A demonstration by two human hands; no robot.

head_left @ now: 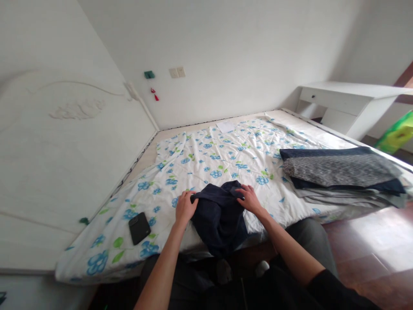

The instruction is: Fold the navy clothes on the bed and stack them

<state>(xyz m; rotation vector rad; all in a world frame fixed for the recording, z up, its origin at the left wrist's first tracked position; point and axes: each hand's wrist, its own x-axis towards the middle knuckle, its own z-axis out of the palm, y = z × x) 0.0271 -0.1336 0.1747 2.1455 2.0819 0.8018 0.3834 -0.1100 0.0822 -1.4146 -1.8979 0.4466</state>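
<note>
A crumpled dark navy garment (219,215) lies at the near edge of the bed and hangs partly over it. Its exact kind does not show through the folds. My left hand (186,207) grips the garment's upper left edge, thumb on the near side. On the opposite side, my right hand (249,199) is closed on the upper right edge, with fingers bent over the cloth. Between the two hands the top edge is stretched loosely, and the lower part droops in folds toward my knees.
The bed carries a white sheet (196,172) with blue flowers. A black phone (139,228) lies at the left, and folded grey and navy clothes (335,170) are stacked at the right. A white paper (226,126) rests farther back. Beyond stands a white desk (338,101).
</note>
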